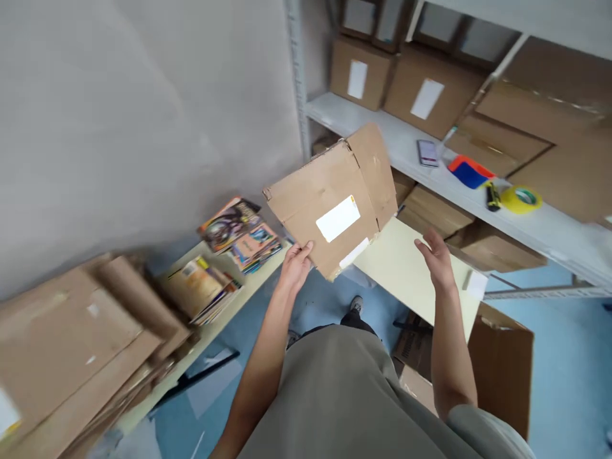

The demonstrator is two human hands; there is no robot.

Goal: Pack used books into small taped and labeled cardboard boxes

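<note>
A bare grey wall [119,115] fills the upper left of the frame, and a metal shelf [549,233] stacked with sealed brown boxes [421,95] runs across the upper right.

At lower left, flattened cartons [71,344] lie piled on a long pale bench [224,312], with stacks of colourful magazines [239,239] beyond them toward the centre.

At centre frame a person holds up a cardboard box [329,201], its white label [338,218] facing the camera and one flap [375,169] standing open at its upper right. The box tilts, its long axis rising from lower left to upper right.

The left hand [295,264] grips the box's lower edge, thumb on the near face and fingers curled behind. The right hand [437,258] hangs apart to the right of the box, fingers loosely spread, holding nothing, above a cream board [406,268] that slants down toward the lower right. The left hand is thus the one in contact; the box lies up and to the left of the right hand.

Another open carton [502,363] stands on the blue floor [568,357] at lower right. Open room lies over the floor below the box; the shelf edge crowds it on the right.

On the shelf sit a phone [427,153], a red and blue item [469,172] and a roll of yellow tape [522,199].
</note>
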